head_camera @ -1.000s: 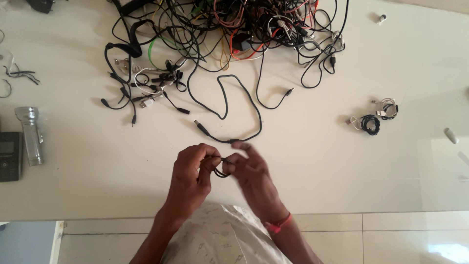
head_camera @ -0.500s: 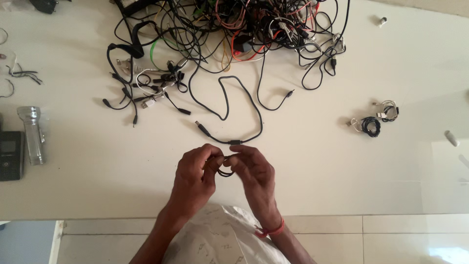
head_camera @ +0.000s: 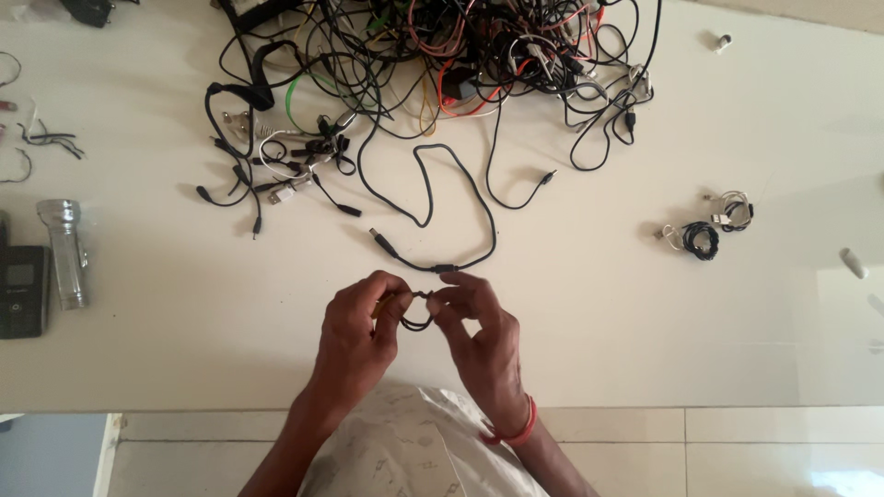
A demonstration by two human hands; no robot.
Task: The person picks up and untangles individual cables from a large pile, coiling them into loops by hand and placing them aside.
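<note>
Both hands meet over the near middle of the white table [head_camera: 599, 322]. My left hand [head_camera: 357, 333] and my right hand [head_camera: 479, 329] together pinch a small coiled black cable [head_camera: 415, 318], whose loop hangs between the fingertips. Just beyond the fingers lies a loose black cable with a plug end [head_camera: 433, 216], curving back toward a big tangled pile of cables [head_camera: 433, 55] at the far edge. A red band sits on my right wrist.
Two small wound cable bundles [head_camera: 709, 225] lie at the right. A silver flashlight [head_camera: 64, 253] and a dark flat device [head_camera: 20, 290] rest at the left edge. Short connectors [head_camera: 276, 175] are scattered left of the pile. The table's near edge runs just below my hands.
My right hand's fingers have curled in and closed onto the coil beside the left hand. The hands stay in about the same place.
</note>
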